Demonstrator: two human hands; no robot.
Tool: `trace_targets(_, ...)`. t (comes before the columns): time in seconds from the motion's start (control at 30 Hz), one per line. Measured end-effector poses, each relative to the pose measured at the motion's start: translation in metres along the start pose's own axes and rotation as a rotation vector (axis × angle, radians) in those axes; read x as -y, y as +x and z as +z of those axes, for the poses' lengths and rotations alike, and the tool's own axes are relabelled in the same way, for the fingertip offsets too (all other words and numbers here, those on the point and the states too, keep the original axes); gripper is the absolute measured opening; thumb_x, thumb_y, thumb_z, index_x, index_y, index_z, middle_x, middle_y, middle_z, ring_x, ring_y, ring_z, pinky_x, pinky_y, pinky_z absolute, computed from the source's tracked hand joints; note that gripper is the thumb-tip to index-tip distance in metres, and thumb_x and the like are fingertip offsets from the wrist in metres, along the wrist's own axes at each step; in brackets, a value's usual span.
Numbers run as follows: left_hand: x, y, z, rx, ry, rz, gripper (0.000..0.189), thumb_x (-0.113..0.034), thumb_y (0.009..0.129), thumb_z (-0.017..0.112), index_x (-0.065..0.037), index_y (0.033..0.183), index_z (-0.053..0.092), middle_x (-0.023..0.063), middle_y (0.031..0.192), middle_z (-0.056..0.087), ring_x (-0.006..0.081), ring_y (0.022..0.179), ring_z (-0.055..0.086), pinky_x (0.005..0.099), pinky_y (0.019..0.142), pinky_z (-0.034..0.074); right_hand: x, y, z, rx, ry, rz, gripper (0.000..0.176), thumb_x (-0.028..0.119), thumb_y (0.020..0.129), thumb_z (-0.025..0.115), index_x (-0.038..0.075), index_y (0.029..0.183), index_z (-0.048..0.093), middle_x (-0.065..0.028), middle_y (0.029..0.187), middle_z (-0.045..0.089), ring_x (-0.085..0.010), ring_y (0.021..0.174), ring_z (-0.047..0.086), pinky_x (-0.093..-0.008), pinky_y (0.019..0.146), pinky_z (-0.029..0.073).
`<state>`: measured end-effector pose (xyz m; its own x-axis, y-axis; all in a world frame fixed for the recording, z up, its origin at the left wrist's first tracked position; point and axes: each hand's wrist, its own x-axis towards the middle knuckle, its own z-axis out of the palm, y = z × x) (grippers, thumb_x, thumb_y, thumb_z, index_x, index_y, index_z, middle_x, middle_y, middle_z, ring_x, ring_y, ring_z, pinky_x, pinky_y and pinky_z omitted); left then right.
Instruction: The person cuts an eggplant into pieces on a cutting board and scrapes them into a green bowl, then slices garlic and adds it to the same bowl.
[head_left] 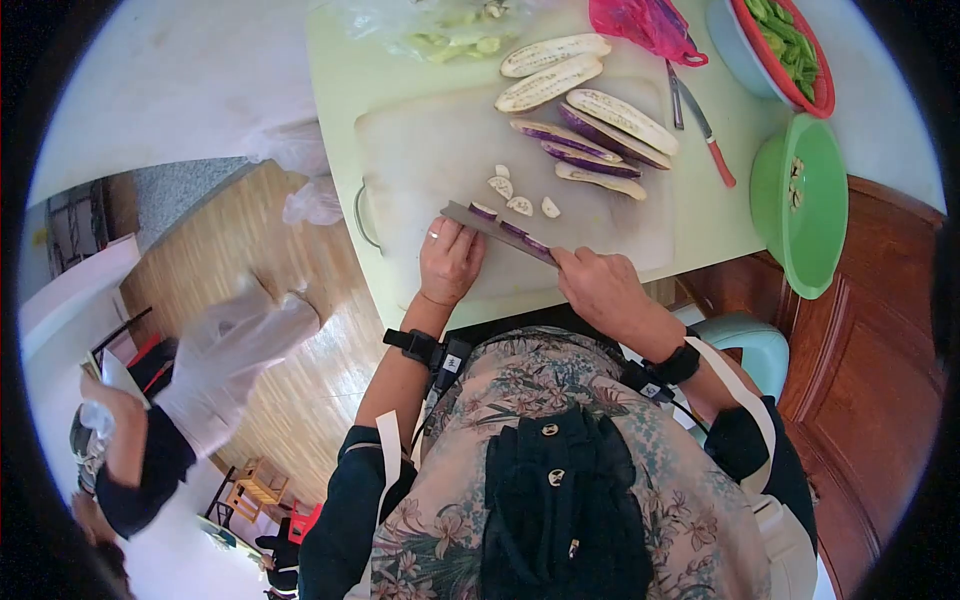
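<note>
Two hands at work, low on a pale cutting board (410,140). Right hand (605,290) closed round the handle of a knife (485,225); blade slants across the near part of the board, tip toward the left hand. Left hand (452,258) narrow, fingers bent, fingertips close by the blade's tip. Whether it pinches anything, or touches the steel, cannot be told.

Eggplant lies in three places. A purple-skinned strip (512,230) shows along the far side of the blade, partly hidden by it. Just beyond, a few small cut chunks (519,206) lie loose on the board. Farther up and to the right, several long pieces (622,122), some showing pale flesh and some purple skin, lie near one another; the topmost reach past the board's far edge.

Step in hand, by judgement: cutting a strip crosswise into chunks. Work looks early, with far more in long pieces than in chunks. A green basin (815,240) at the right holds a few pale bits, seemingly of the same kind.

Next move probably calls for steadying the strip with bent fingertips kept behind the edge, then a short downward stroke. Main risk: left fingertips so near the blade.
</note>
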<state>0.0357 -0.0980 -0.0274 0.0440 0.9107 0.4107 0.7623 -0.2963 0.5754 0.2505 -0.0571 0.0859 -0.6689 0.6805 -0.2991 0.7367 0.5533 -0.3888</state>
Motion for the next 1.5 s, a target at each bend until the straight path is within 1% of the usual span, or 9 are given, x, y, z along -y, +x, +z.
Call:
trace_targets(0.1,-0.001,0.001,-0.001,0.000,0.002,-0.012,0.020,0.003,0.066,0.069,0.001,0.085,0.062,0.0121,0.088,0.057,0.0300,0.081,0.057,0.0373,0.072,0.050,0.000,0.012,0.012,-0.018,0.016,-0.034,0.020,0.009,0.081,0.056,0.001,0.100,0.056,-0.0131,0.069,0.057,-0.0326,0.060,0.061,-0.0419,0.053,0.049)
trace_targets(0.33,0.000,-0.002,0.000,-0.010,0.021,-0.020,0.022,0.002,0.067,0.069,0.000,0.088,0.063,0.0120,0.090,0.058,0.0294,0.082,0.058,0.0359,0.072,0.050,0.014,0.050,0.033,-0.041,-0.043,-0.020,0.015,0.006,0.077,0.055,0.002,0.091,0.055,-0.0151,0.073,0.062,-0.0300,0.062,0.064,-0.0412,0.054,0.051)
trace_targets(0.43,-0.004,0.004,-0.003,-0.055,-0.023,-0.001,0.023,0.003,0.068,0.069,0.000,0.090,0.062,0.0121,0.091,0.059,0.0286,0.082,0.058,0.0353,0.072,0.050,0.012,0.055,0.036,-0.032,0.040,0.050,0.014,0.007,0.078,0.053,0.000,0.090,0.056,-0.0195,0.074,0.063,-0.0360,0.065,0.065,-0.0443,0.056,0.052)
trace_targets(0.5,-0.003,0.005,-0.002,-0.070,-0.037,0.004,0.023,0.003,0.068,0.068,0.000,0.091,0.062,0.0120,0.092,0.059,0.0282,0.082,0.058,0.0351,0.072,0.050,0.005,0.053,0.036,-0.081,0.114,0.130,0.019,0.012,0.083,0.053,0.005,0.098,0.061,-0.0160,0.070,0.062,-0.0328,0.064,0.063,-0.0443,0.058,0.050)
trace_targets(0.6,-0.001,0.002,-0.003,-0.074,-0.049,0.009,0.024,0.004,0.068,0.068,0.000,0.091,0.062,0.0121,0.093,0.058,0.0277,0.083,0.058,0.0347,0.072,0.050,-0.001,0.041,0.026,-0.061,0.105,0.121,0.022,0.014,0.085,0.052,0.006,0.104,0.061,-0.0153,0.073,0.062,-0.0337,0.065,0.062,-0.0447,0.060,0.049)
trace_targets(0.73,-0.003,0.001,-0.004,-0.056,-0.032,0.016,0.025,0.003,0.068,0.070,0.001,0.091,0.061,0.0122,0.093,0.058,0.0283,0.083,0.057,0.0354,0.071,0.050,0.004,0.013,0.012,0.011,0.024,0.111,0.022,0.016,0.085,0.053,0.005,0.103,0.060,-0.0146,0.073,0.062,-0.0337,0.064,0.061,-0.0444,0.059,0.049)
trace_targets(0.8,-0.001,-0.003,-0.004,-0.033,-0.015,0.005,0.025,0.003,0.068,0.070,0.001,0.090,0.061,0.0123,0.092,0.057,0.0289,0.083,0.057,0.0361,0.072,0.050,0.007,0.002,0.008,-0.037,0.012,0.027,0.012,0.013,0.082,0.055,0.003,0.089,0.057,-0.0135,0.067,0.060,-0.0332,0.057,0.063,-0.0414,0.053,0.052)
trace_targets(1.17,0.001,-0.004,-0.004,-0.016,-0.025,0.009,0.023,0.002,0.066,0.070,0.001,0.088,0.062,0.0132,0.090,0.057,0.0308,0.083,0.056,0.0371,0.072,0.049,0.011,-0.004,0.006,-0.037,0.014,0.016,0.012,0.006,0.079,0.054,0.000,0.090,0.056,-0.0148,0.068,0.059,-0.0325,0.059,0.063,-0.0412,0.053,0.051)
trace_targets(1.5,0.001,-0.004,-0.002,-0.057,-0.027,0.000,0.024,0.002,0.068,0.070,0.000,0.091,0.062,0.0112,0.091,0.059,0.0285,0.083,0.057,0.0358,0.072,0.050,0.023,0.053,0.036,-0.069,0.037,0.035,0.012,0.007,0.078,0.052,-0.001,0.086,0.057,-0.0182,0.069,0.062,-0.0342,0.064,0.065,-0.0434,0.058,0.052)
